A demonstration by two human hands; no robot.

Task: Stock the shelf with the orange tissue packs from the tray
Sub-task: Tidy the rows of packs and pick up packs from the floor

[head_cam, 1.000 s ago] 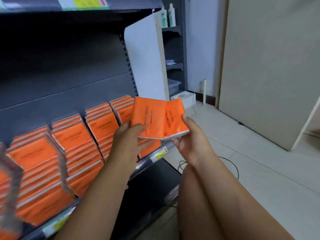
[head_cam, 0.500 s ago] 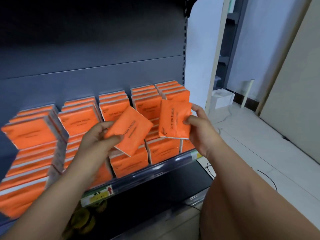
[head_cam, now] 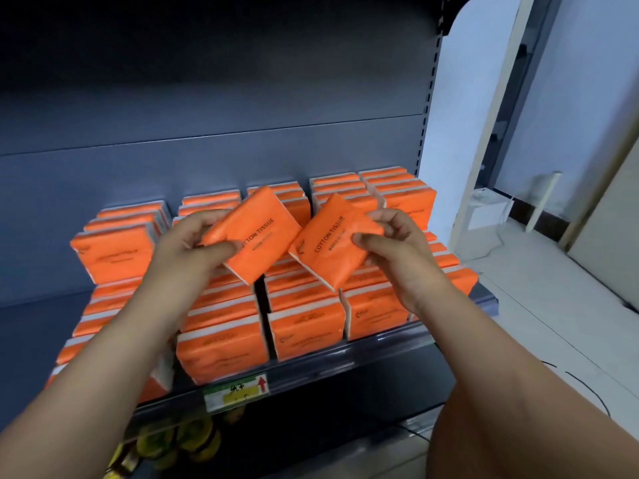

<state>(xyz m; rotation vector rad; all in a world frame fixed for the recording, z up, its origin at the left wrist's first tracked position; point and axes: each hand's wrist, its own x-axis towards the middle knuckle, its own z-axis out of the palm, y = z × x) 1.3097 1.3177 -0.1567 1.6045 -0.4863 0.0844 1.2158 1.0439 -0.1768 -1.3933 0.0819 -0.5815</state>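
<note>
Two orange tissue packs are held in the air, tilted, over the middle of the shelf [head_cam: 349, 364]: the left pack [head_cam: 254, 235] and the right pack [head_cam: 333, 242], close together at their inner corners, each with its printed face turned up. Held one per hand and apart like this, each can probably be set down on its own without shuffling. The left hand [head_cam: 188, 252] grips its pack by the left end, thumb across the face and fingers curled behind. The right hand [head_cam: 397, 252] pinches the right end of the other, thumb on the face and fingertips at the upper edge. Both packs hang above the stocked packs [head_cam: 306, 326], which stand in tight rows from the shelf's front rail toward the rear panel, with a second layer along the back. The rows reach the shelf's right end. The left forearm hides the left front corner, so I cannot tell which gap is meant. The tray is out of view. A price label [head_cam: 237, 392] sits on the front rail, and a white end panel [head_cam: 460, 133] rises beyond the right edge.
</note>
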